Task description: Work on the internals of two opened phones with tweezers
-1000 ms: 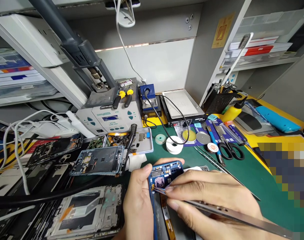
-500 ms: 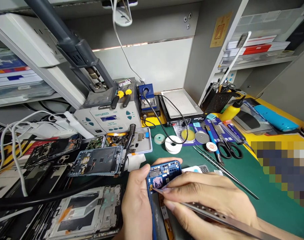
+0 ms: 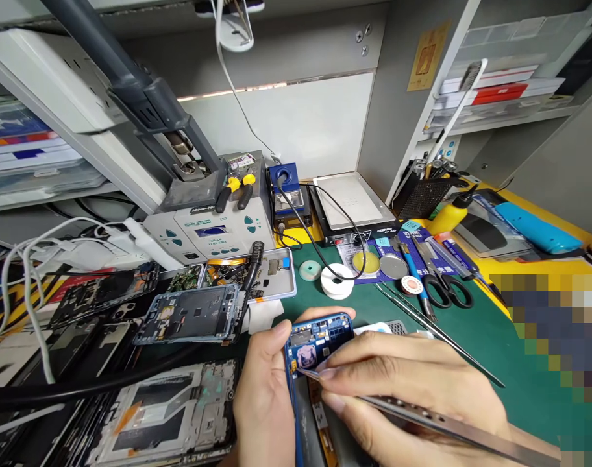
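Observation:
An opened blue phone [image 3: 320, 336] is held tilted up in my left hand [image 3: 264, 383], whose thumb presses along its left edge. Its inner circuit board shows, with a pinkish-grey patch and a small gold connector near the left side. My right hand [image 3: 413, 389] pinches metal tweezers [image 3: 422, 415], which have a row of holes along the handle. Their tips lie at or close to the gold connector; whether they touch it I cannot tell. My right fingers cover the phone's lower right part.
At left, an opened phone frame [image 3: 191, 314] and a stack of phone parts [image 3: 164, 408] lie beside a black hose [image 3: 106, 392]. A hot-air station [image 3: 211, 230] stands behind. Further right are a white spool [image 3: 337, 282], scissors [image 3: 446, 292] and long tweezers [image 3: 446, 340] on the green mat [image 3: 524, 415].
The tweezer tips and my right hand have shifted very slightly near the gold connector. My left hand and the phone look nearly still.

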The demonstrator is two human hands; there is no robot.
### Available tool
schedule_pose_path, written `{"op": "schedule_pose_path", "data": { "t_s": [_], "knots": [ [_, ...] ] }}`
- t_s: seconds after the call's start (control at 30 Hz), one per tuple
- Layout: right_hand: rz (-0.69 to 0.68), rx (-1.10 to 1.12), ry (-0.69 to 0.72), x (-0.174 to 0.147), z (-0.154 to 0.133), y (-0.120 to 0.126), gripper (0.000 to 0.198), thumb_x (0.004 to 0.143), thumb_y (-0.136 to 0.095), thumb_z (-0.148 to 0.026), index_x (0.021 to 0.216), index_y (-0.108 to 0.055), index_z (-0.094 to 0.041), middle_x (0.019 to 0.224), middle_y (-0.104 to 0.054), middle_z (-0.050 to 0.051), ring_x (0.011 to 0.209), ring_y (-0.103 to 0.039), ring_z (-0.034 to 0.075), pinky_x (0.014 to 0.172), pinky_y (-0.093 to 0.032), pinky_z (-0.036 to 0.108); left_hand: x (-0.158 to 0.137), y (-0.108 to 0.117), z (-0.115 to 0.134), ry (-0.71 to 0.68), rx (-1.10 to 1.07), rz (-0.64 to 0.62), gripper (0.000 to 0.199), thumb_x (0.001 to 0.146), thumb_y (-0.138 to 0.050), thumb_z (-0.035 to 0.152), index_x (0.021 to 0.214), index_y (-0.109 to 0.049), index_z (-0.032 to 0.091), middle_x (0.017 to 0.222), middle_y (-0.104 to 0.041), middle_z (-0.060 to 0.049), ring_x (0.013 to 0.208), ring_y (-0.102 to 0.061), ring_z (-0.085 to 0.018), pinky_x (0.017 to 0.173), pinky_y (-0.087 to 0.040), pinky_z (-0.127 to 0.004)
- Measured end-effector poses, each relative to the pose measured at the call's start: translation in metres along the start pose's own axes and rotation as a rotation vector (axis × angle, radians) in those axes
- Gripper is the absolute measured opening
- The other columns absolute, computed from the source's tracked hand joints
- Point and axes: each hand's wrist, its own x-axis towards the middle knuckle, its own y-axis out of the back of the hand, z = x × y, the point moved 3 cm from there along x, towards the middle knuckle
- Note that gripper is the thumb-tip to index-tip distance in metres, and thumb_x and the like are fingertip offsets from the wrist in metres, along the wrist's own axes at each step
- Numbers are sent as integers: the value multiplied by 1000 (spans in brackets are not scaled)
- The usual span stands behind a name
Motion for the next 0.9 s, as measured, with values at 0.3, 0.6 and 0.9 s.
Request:
{"op": "schedule_pose_path", "data": {
  "t_s": [0.3, 0.6, 0.9],
  "knots": [
    [-50, -26, 11, 1, 1, 2, 28, 75, -76, 1, 92, -80, -22, 88, -83, -3, 74, -80, 12, 80, -60, 7, -4, -4, -3, 50, -9, -70, 49, 88, -47, 45, 100, -78, 9, 95, -78, -14, 91, -73, -25, 87, -56, -33],
    [-65, -9, 13, 0, 1, 1, 29, 76, -75, 2, 93, -79, -20, 88, -83, -2, 75, -80, 11, 81, -59, 6, -4, -2, -4, 35, 13, -111, 54, 92, -39, 44, 104, -77, 9, 97, -78, -14, 93, -72, -25, 89, -54, -32],
    [-31, 81, -23, 4, 3, 0, 33, 73, -71, 6, 91, -81, -20, 84, -83, 2, 70, -80, 14, 72, -64, 12, -4, -1, -3, 86, 18, -42, 52, 88, -46, 48, 105, -76, 9, 94, -77, -14, 92, -72, -29, 88, -56, -39]
  ]
}}
